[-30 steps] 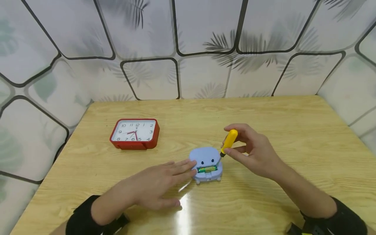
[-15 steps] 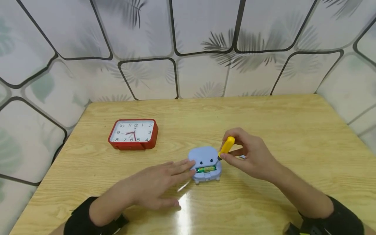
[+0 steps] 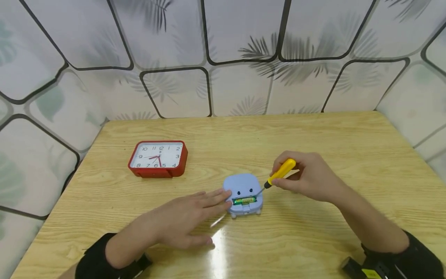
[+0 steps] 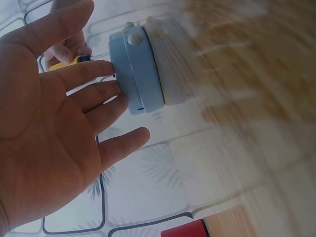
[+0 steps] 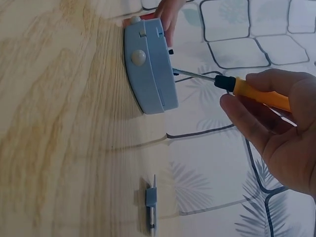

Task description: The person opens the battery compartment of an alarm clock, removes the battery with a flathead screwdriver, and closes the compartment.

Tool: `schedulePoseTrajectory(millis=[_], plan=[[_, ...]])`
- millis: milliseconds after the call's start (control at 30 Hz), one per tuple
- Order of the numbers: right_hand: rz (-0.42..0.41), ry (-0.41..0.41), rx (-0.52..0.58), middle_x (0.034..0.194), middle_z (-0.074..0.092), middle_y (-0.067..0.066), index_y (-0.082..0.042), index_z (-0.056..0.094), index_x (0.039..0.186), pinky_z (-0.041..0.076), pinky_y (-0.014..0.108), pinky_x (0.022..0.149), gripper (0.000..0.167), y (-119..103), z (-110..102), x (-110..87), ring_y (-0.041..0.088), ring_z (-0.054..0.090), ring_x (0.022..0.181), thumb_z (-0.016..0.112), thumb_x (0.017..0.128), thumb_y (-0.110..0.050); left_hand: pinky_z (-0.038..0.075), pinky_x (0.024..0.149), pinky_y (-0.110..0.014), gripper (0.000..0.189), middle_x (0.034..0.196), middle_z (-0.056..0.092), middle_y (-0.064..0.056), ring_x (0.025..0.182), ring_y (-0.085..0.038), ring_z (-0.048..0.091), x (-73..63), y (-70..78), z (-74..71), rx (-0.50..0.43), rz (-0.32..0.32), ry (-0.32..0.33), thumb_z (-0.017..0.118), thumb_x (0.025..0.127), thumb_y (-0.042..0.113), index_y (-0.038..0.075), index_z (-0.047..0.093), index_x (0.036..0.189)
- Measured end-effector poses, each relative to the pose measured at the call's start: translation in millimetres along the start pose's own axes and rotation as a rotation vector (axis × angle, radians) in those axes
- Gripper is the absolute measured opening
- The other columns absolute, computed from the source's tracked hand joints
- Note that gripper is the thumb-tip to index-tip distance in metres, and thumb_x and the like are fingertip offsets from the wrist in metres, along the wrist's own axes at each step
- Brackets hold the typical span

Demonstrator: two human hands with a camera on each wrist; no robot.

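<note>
A light-blue gadget (image 3: pixel 242 181) with two black eyes and small round feet lies on the table, its battery compartment uncovered. Inside sits a green battery (image 3: pixel 244 201). My left hand (image 3: pixel 188 217) rests straight fingertips on the gadget's left edge; in the left wrist view, the fingers lie against the gadget's side (image 4: pixel 143 69). My right hand (image 3: pixel 306 176) pinches the yellow handle of a screwdriver (image 3: pixel 283 170) between thumb and fingers. The screwdriver leans to the right, its metal shaft (image 5: pixel 195 74) reaching the compartment's right end. The exact spot its tip touches is hidden.
A red clock (image 3: pixel 158 159) lies face up at the back left of the wooden table (image 3: pixel 226 139). In the right wrist view, a small light-blue piece (image 5: pixel 151 197) lies apart from the gadget. Patterned covering (image 3: pixel 240 89) stands behind the table.
My right hand dips, then shifts right, and the screwdriver handle tilts further right, showing more of its shaft. The left hand, gadget and battery stay in place.
</note>
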State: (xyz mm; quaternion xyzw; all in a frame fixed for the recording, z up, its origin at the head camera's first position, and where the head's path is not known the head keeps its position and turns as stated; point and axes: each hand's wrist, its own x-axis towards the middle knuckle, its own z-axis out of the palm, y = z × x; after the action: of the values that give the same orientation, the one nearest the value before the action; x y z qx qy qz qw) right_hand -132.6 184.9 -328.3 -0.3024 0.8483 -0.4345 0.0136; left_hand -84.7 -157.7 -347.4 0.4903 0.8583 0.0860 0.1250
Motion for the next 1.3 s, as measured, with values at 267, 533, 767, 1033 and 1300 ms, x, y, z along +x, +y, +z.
schedulePoseTrajectory(millis=[267,533,767,1033,1300], plan=[[0.133,-0.093,0.130,0.089,0.073,0.008,-0.008,0.076,0.100,0.063,0.030,0.061,0.016,13,-13,3.0,0.018,0.070,0.067,0.084,0.087,-0.002,0.041,0.125,-0.055,0.076,0.174,0.033,-0.008,0.161,-0.025,0.035,2.5,4.6,3.4,0.081,-0.027,0.030,0.068,0.102,0.041,0.009,0.039,0.164],[0.282,-0.195,0.048,0.088,0.077,0.007,-0.005,0.080,0.105,0.062,0.035,0.058,0.019,18,-28,1.9,0.019,0.070,0.058,0.086,0.088,-0.012,0.036,0.128,-0.054,0.080,0.177,0.026,-0.007,0.164,-0.026,0.027,4.8,8.0,4.9,0.120,-0.068,0.013,0.071,0.100,0.041,0.014,0.036,0.167],[0.209,-0.295,-0.185,0.098,0.081,-0.003,-0.016,0.085,0.105,0.054,0.024,0.060,0.016,20,-23,2.0,0.006,0.064,0.067,0.086,0.090,-0.020,0.037,0.128,-0.054,0.085,0.178,0.024,-0.007,0.164,-0.027,0.027,3.2,5.3,6.7,0.114,-0.081,0.006,0.072,0.099,0.042,0.019,0.030,0.169],[0.076,-0.308,-0.333,0.103,0.081,-0.008,-0.019,0.084,0.106,0.059,0.024,0.076,0.014,15,-23,-0.2,0.005,0.071,0.089,0.084,0.092,-0.023,0.036,0.128,-0.053,0.088,0.178,0.022,-0.007,0.164,-0.028,0.026,3.6,3.7,5.3,0.059,-0.083,-0.006,0.072,0.100,0.041,0.015,0.026,0.170],[-0.084,-0.122,-0.311,0.098,0.082,-0.005,-0.015,0.082,0.106,0.059,0.022,0.064,0.023,4,-16,-4.2,-0.001,0.067,0.073,0.091,0.084,-0.018,0.037,0.128,-0.051,0.074,0.177,0.027,-0.008,0.163,-0.026,0.030,3.3,3.8,5.7,0.047,-0.087,0.022,0.067,0.103,0.038,0.012,0.038,0.165]])
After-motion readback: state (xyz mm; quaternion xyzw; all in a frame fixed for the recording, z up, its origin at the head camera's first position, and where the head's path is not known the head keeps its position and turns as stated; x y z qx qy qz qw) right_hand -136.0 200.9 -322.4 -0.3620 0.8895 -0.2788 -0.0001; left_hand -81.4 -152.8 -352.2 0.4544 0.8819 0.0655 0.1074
